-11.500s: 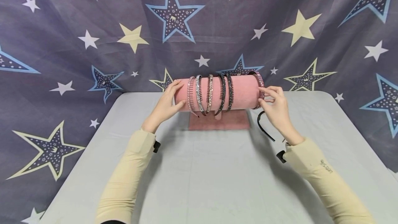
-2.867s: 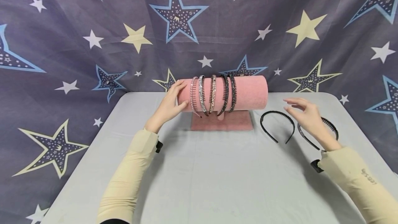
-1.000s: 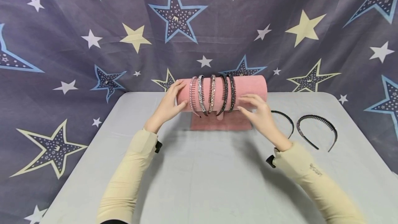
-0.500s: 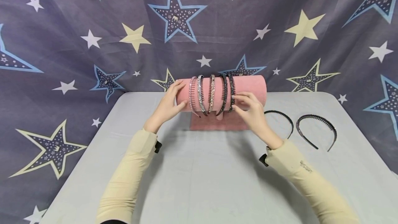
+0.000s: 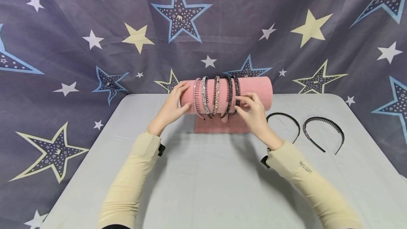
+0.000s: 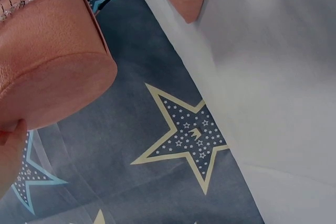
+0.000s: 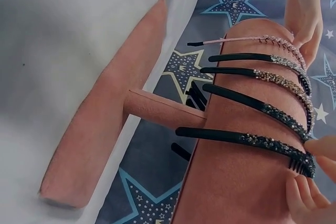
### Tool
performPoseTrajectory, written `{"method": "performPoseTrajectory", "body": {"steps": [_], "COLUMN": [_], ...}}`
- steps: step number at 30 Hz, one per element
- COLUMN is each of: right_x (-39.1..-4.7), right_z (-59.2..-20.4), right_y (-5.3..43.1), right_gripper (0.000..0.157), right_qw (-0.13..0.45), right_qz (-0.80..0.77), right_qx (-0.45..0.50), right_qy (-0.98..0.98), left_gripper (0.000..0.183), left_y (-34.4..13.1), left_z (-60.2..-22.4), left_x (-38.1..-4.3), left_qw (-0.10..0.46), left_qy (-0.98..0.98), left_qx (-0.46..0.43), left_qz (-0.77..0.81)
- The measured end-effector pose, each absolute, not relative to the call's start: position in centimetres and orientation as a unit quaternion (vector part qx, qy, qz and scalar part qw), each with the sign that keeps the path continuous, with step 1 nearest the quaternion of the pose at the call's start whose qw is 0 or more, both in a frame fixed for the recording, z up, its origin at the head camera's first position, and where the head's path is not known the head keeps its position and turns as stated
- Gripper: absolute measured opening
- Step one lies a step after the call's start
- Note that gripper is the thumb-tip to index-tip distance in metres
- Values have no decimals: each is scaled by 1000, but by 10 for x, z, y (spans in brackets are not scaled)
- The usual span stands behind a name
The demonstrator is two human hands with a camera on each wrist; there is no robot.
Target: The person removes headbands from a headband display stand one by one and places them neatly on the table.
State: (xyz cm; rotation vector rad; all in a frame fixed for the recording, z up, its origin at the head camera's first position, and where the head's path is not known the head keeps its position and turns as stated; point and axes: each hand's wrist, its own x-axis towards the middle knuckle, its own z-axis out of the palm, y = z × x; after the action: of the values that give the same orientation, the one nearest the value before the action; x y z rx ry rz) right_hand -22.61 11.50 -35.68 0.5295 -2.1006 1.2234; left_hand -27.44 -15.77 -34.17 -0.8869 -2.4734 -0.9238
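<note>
A pink velvet headband stand lies lengthwise across the back of the table, its roll carried on a post and flat base. My left hand grips the roll's left end. Along the roll sit a pink headband, a silver one, a champagne one and two black glittery ones. My right hand pinches the rightmost black headband, with fingers on either side of its toothed band in the right wrist view. That headband is still around the roll.
Two dark headbands lie on the table to the right: a thin black one and a sparkly one. A star-patterned cloth hangs behind the white table.
Earlier my right hand held a pinkish glitter headband at the roll's right end; a sparkly headband now lies on the table. The hand has since moved left to the rightmost black headband.
</note>
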Motion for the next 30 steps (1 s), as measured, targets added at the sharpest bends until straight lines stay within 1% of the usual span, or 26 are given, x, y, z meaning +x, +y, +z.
{"method": "performPoseTrajectory", "body": {"steps": [21,30], "right_x": [-232,-233], "right_z": [-359,-360], "right_y": [110,109], "right_gripper": [25,26], "right_qw": [326,338], "right_qz": [455,445], "right_qx": [182,182], "right_qy": [-809,-809], "left_gripper": [58,58], "left_y": [-158,-157], "left_z": [-343,-342], "left_x": [-275,-275], "left_qw": [182,182], "left_qy": [-874,-874], "left_qx": [-315,-314], "left_qz": [-323,-324]}}
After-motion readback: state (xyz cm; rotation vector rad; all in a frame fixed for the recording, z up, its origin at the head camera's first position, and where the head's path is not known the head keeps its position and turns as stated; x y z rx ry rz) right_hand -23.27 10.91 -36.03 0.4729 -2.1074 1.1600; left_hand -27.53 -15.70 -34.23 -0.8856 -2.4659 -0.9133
